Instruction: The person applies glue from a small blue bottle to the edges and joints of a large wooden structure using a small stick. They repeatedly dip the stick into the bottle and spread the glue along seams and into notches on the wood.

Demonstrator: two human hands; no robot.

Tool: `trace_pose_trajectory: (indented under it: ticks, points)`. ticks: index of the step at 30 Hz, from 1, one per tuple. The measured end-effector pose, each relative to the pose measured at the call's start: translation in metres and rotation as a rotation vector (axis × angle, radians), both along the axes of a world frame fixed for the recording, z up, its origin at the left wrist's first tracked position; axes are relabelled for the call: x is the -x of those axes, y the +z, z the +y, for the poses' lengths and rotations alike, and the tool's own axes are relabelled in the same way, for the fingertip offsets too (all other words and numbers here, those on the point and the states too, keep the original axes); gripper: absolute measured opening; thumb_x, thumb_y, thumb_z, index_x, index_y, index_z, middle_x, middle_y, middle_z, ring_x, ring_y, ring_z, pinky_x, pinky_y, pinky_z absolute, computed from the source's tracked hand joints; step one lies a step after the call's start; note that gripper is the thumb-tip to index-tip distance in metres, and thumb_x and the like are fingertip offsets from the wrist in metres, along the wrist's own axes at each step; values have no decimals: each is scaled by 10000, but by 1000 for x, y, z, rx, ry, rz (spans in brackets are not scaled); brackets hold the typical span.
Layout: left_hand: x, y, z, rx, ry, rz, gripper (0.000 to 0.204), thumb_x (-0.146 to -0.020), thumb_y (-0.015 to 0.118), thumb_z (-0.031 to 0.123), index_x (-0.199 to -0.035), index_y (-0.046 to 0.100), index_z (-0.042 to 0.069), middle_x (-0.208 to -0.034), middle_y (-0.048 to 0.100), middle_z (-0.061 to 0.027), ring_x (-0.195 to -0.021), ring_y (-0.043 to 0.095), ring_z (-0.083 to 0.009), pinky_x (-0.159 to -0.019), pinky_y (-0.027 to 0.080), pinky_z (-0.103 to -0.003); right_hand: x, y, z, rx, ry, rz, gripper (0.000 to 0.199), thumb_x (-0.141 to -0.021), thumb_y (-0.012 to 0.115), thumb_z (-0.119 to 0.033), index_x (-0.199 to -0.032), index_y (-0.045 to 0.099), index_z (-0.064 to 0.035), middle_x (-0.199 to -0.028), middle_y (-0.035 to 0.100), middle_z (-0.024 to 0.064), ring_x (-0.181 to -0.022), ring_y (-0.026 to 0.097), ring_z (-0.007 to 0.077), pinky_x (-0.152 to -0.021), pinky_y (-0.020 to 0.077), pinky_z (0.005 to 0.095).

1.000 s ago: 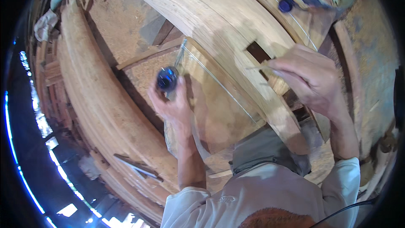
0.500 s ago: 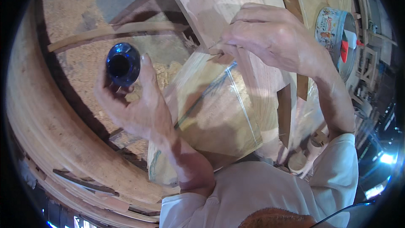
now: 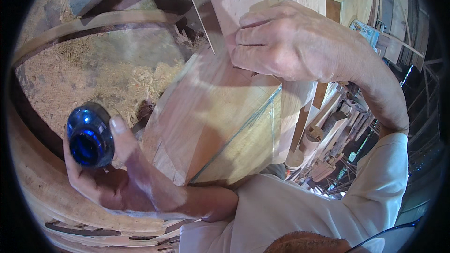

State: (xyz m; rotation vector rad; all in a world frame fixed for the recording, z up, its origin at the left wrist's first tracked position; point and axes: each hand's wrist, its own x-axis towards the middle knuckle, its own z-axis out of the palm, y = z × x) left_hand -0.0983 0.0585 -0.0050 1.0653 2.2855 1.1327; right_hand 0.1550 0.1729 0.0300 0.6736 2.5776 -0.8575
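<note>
- Your left hand (image 3: 110, 173) was closed around a blue bottle (image 3: 90, 135), thumb along its side, its open mouth turned up toward the camera.
- The bottle sat low on the left, just beside the near edge of a broad wooden plank (image 3: 220, 112), apart from your other hand.
- Your right hand (image 3: 286, 42) was curled shut, knuckles up, pressing a clear plastic sheet (image 3: 243, 131) flat against the plank's upper part.
- The sheet covered most of the plank's face; a thin dark line ran slantwise across it.
- Sawdust (image 3: 89, 72) and shavings lay on the floor behind the bottle.
- A curved wooden strip (image 3: 93, 21) arched over the sawdust, upper left.
- Your white sleeve (image 3: 375, 192) filled the lower right.
</note>
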Motion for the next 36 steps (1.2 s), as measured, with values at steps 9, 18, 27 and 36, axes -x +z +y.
trace_pose_trajectory:
  ticks: [9, 18, 27, 36]
  points:
    - [15, -1, -11, 13, 18, -3, 565, -870, 877, 84, -1336, 601, -76, -1303, 647, -232, -1124, 694, -316, -942, 624, -373, 7, -3, 0, 9, 83, -54, 230, -767, 718, -169, -941, 676, -25, -1021, 721, 64, -1066, 689, 257, -937, 575, 381]
    - [8, -6, -13, -107, -99, -21, 498, -887, 871, 102, -1303, 630, -26, -1268, 668, -179, -1122, 679, -265, -944, 612, -356, 2, -12, -5, -10, 39, 93, 191, -743, 711, -195, -826, 619, -49, -873, 629, 62, -994, 670, 232, -882, 566, 372]
    - [1, -4, -14, -79, -136, -57, 517, -896, 863, 89, -1333, 611, -23, -1320, 644, -211, -1195, 657, -311, -1006, 594, -399, 6, -6, -3, 60, 33, -5, 205, -757, 711, -225, -822, 633, -47, -865, 626, 58, -975, 656, 238, -882, 569, 363]
    - [2, 1, -14, -62, -96, -76, 446, -899, 867, 138, -1274, 654, 25, -1224, 685, -144, -1166, 676, -246, -1015, 610, -354, 7, 5, 3, 51, 21, -56, 138, -808, 704, -180, -877, 703, -60, -960, 700, 34, -1147, 666, 219, -1062, 528, 370]
